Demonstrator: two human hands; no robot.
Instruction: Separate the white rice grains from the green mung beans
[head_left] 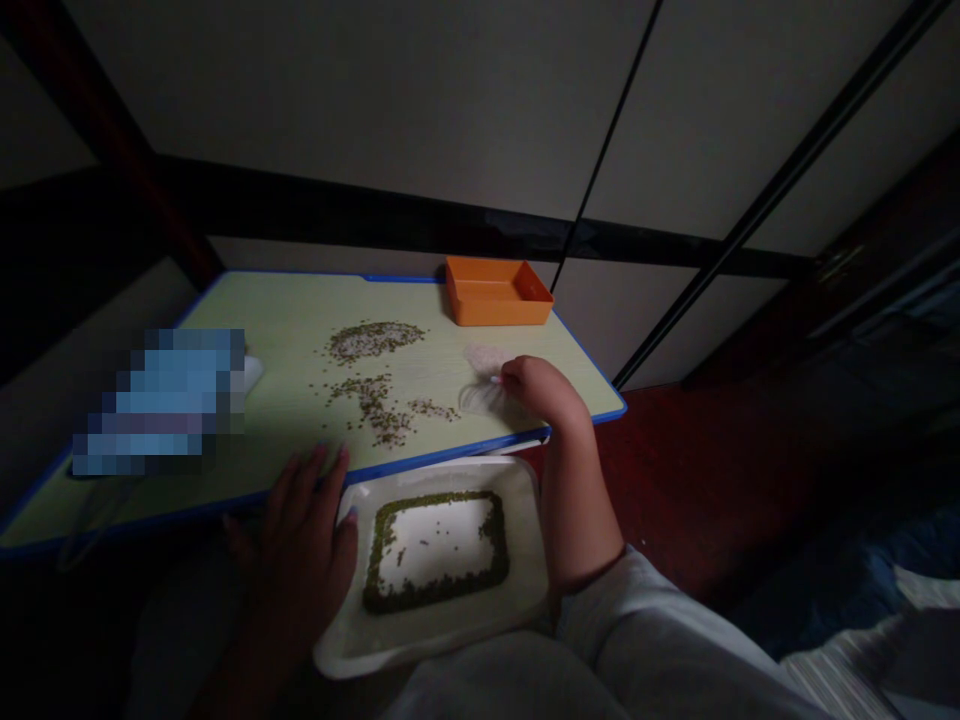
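Observation:
My left hand [307, 530] lies with its fingers spread at the table's front edge, its thumb beside the left rim of a white plastic basin [341, 640]. Small green beans [480, 580] form a ring around the basin's floor. Over the right part of the table, my right hand [536, 385] has its fingers pinched together; whatever they hold is too small and blurred to name. Next to its fingertips lies a thin patch of white grains [484, 357]. Two patches of mixed green beans and white grains [375, 341] are spread left of it.
An orange open box [499, 310] stands at the table's back right corner. The pale table [277, 310] has a blue edge. At its left lies a pixelated blue object [172, 400] with a cord [82, 530]. Behind are cabinet panels [390, 100]; red floor [675, 470] shows at right.

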